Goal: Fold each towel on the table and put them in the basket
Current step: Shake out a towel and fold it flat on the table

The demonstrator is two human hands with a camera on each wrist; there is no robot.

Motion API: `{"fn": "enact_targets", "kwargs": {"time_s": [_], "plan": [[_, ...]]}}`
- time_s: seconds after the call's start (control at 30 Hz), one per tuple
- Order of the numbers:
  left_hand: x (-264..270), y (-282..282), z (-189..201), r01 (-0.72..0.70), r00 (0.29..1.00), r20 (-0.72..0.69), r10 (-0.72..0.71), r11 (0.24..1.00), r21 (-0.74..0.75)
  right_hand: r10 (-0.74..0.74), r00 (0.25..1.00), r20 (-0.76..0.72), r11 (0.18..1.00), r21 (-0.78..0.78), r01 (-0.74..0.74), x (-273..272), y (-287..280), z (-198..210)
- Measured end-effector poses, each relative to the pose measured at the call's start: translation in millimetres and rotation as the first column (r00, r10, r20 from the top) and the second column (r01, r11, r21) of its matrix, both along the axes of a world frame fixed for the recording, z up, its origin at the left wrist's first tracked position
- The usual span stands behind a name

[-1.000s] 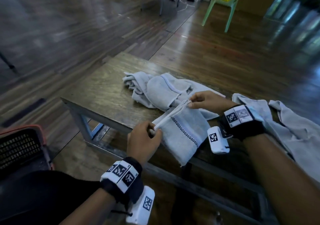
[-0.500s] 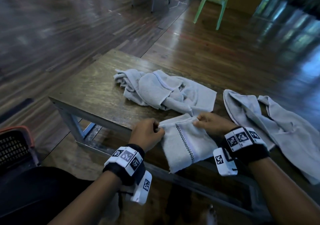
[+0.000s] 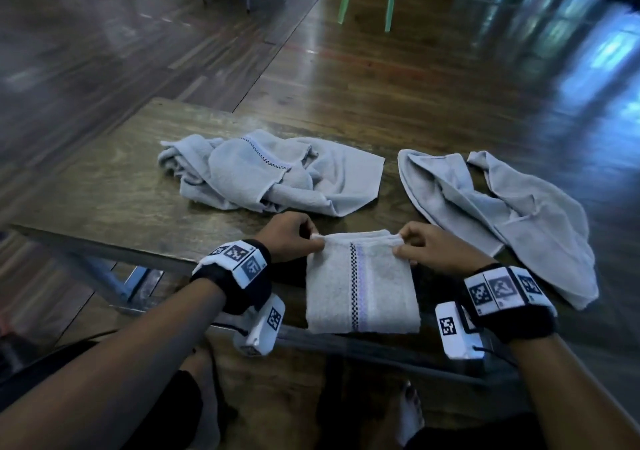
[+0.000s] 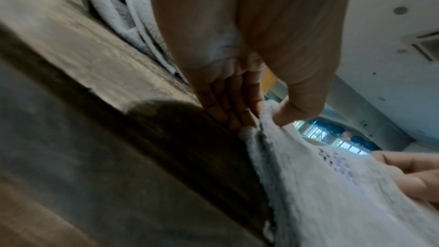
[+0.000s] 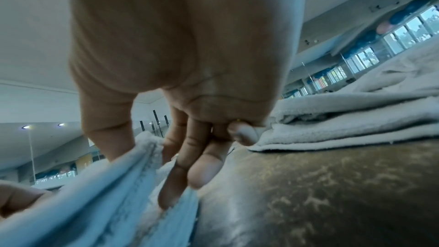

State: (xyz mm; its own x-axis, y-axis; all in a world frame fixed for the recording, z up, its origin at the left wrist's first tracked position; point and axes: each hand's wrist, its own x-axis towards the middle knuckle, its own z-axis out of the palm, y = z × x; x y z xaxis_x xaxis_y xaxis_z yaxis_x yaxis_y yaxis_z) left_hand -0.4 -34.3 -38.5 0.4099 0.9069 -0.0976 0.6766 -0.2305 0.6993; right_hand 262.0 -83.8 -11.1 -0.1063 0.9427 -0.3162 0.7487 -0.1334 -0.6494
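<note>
We pinch one folded towel [image 3: 360, 283] with left hand [image 3: 289, 238] and right hand [image 3: 434, 253] fingers curled (two crumpled towels [image 3: 273, 175] await; basket unseen).

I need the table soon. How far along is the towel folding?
Early on. In hand: one striped towel, partly folded, hangs over the table edge, its top corners pinched by the left hand and right hand. Left: two crumpled towels, the middle towel and the right towel. The basket is out of view, so nothing shows as finished.
</note>
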Motion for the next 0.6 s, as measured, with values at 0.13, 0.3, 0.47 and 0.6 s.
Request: {"fn": "enact_targets", "kwargs": {"time_s": [0.13,0.3,0.47,0.6], "plan": [[-1,0,0,0.021,1.000,-0.010,-0.021,1.000,0.022,0.044,0.998,0.035,0.996,0.081,-0.046,1,7,3],[-10,-3,-8,0.023,1.000,-0.022,-0.023,0.999,0.031,0.067,0.997,0.046,0.993,0.096,-0.071,0,16,0],[-12,-2,-12,-0.026,1.000,-0.013,0.027,0.998,0.058,0.019,0.998,0.055,0.994,0.103,-0.024,-1,21,-4],[-9,0,-12,-0.048,0.999,0.011,0.048,0.996,0.070,-0.001,0.994,0.105,0.994,0.107,-0.010,-2,23,-7]]}}
